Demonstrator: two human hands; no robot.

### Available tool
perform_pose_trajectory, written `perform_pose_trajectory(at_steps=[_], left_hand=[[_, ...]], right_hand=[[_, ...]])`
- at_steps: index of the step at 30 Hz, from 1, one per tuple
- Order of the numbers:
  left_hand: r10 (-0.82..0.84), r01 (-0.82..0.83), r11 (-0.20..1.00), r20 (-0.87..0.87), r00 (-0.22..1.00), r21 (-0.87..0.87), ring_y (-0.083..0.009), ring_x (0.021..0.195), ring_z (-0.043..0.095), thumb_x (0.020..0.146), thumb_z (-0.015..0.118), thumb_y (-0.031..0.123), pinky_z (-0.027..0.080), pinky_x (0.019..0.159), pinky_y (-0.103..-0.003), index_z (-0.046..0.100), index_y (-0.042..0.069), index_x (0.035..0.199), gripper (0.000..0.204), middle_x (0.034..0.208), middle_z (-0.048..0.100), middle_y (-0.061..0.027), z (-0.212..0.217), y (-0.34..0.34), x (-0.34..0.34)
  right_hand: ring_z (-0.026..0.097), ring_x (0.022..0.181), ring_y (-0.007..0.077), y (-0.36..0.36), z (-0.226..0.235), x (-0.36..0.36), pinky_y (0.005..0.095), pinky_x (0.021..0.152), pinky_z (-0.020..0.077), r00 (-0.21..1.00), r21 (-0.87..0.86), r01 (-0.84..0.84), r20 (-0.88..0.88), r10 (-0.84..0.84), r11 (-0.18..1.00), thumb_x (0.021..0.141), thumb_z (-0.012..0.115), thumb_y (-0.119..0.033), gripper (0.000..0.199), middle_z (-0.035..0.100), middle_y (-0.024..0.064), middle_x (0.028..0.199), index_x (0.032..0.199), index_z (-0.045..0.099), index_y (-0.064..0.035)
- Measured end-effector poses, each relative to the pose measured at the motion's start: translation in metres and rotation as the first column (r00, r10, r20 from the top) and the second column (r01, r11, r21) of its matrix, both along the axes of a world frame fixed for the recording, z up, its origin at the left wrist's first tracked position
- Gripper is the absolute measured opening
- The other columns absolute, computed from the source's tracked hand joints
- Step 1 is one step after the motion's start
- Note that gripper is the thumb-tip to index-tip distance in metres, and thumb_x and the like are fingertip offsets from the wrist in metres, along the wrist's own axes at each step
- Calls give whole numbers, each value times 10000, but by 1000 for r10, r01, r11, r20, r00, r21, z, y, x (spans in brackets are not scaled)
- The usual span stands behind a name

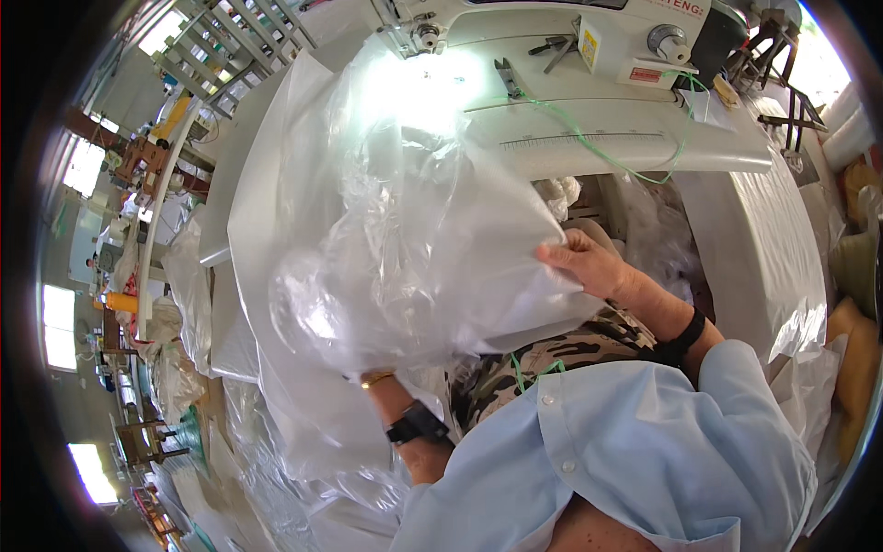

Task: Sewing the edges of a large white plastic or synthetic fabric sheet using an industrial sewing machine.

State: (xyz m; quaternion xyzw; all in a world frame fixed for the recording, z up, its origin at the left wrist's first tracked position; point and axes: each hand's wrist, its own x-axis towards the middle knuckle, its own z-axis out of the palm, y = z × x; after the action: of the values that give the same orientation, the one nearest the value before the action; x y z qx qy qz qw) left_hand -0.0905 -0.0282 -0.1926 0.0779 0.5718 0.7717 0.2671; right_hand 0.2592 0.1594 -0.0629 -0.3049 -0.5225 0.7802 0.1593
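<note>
A large white plastic sheet (515,248) lies over my lap and up onto the sewing machine's bed, with crumpled clear film (395,193) on top of it. My right hand (589,262) pinches the sheet's right edge between thumb and fingers. At the sheet's lower left, my left hand (357,376) reaches in underneath; its fingers are hidden by the plastic, so their grip does not show. Ahead, the sewing machine (552,28) has its lamp lit over the needle area, where the film's far end reaches.
Small thread snips (507,79) rest on the machine bed, with a green cord (589,143) looping off to the right. Another white sheet (754,248) hangs at the right. Piled clear plastic (267,451) covers the lower left. A metal rack (225,51) stands at the far left.
</note>
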Motion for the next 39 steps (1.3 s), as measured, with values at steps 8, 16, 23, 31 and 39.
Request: perform_pose_trajectory(at_steps=[8, 16, 23, 31, 39], left_hand=[[446, -456, 878, -595, 669, 145, -306, 904, 686, 903, 606, 109, 542, 746, -380, 669, 10, 1096, 226, 998, 700, -179, 173, -68, -173], [294, -570, 746, -599, 745, -344, -311, 897, 685, 903, 611, 114, 541, 744, -383, 671, 17, 1094, 222, 997, 698, -190, 66, -135, -178], [-779, -1, 448, -390, 491, -894, -316, 891, 684, 903, 616, 118, 540, 742, -386, 673, 24, 1093, 219, 996, 697, -200, 12, -146, 16], [-821, 685, 372, -567, -72, -627, -273, 656, 698, 876, 645, 76, 556, 643, -323, 696, -35, 994, 170, 839, 726, -190, 276, -63, 125], [-637, -204, 770, -751, -176, -605, -316, 952, 575, 841, 705, 165, 425, 866, -433, 640, 20, 1001, 225, 994, 624, -111, 198, 55, 116]], right_hand=[[542, 676, 64, -28, -26, -75, 231, 575, 439, 962, 217, -244, -73, 265, 945, 985, 600, -428, 438, 636, -21, 817, 985, 713, -5], [590, 781, 103, -25, -68, -123, 296, 732, 494, 982, 133, -189, 47, 185, 973, 971, 619, -399, 419, 680, 45, 855, 1022, 718, 5], [604, 785, 128, -37, -69, -116, 327, 746, 495, 986, 335, -122, -71, 154, 934, 973, 617, -378, 438, 705, 88, 839, 1010, 701, 51], [606, 731, 143, -39, -75, -114, 343, 708, 490, 984, 292, -176, 59, 166, 940, 951, 625, -324, 393, 693, 130, 782, 984, 687, 62], [534, 664, 136, -52, -36, -91, 349, 618, 450, 966, 370, -260, 89, 245, 892, 935, 638, -305, 370, 596, 114, 680, 899, 661, 63]])
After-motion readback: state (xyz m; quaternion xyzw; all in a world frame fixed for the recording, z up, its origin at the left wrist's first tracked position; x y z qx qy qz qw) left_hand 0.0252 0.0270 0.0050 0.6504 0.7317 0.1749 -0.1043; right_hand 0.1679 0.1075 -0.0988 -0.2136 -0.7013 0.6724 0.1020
